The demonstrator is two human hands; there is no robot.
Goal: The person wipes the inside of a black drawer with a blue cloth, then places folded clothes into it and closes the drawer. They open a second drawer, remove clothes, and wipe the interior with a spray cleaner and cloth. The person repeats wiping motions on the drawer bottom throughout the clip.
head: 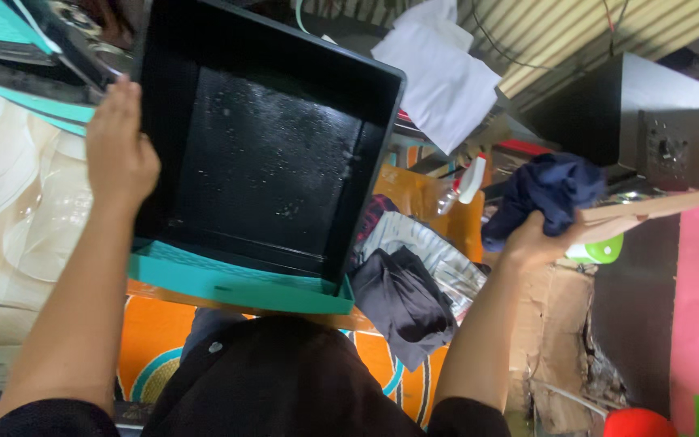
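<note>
Black square bin [269, 154], tilted, droplets inside, resting on teal lid [244, 283], steadied at left rim by left hand [119, 150]. Far right, black box [608, 105]. White paper [438, 73] behind. Right hand [535, 239] clutching navy cloth [548, 190].

Black tray [269, 154], navy cloth [548, 190]

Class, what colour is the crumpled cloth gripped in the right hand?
Dark navy blue cloth, seen in the head view.
</note>
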